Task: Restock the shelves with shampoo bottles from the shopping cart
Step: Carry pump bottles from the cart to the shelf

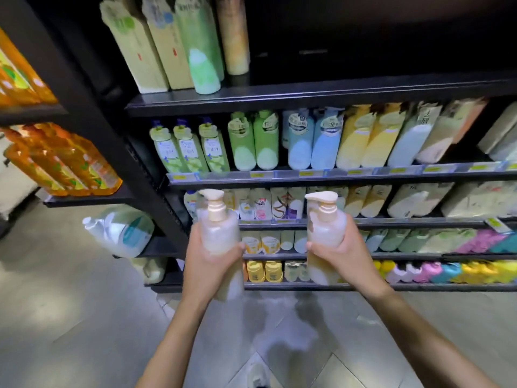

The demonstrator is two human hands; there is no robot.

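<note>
I hold two pale cream pump bottles of shampoo upright in front of the black shelving. My left hand (208,264) grips the left bottle (218,233) round its middle. My right hand (340,254) grips the right bottle (324,228) the same way. Both pump heads point left. The bottles are level with the third shelf (391,222) from the top. The upper shelf (363,92) has a wide dark gap on its right side. No shopping cart is in view.
Several green, blue and yellow bottles (299,141) fill the second shelf. Tall boxed bottles (173,43) stand top left. Orange bottles (64,163) and a white jug (120,231) sit on the neighbouring rack to the left. Grey tiled floor (70,317) lies below.
</note>
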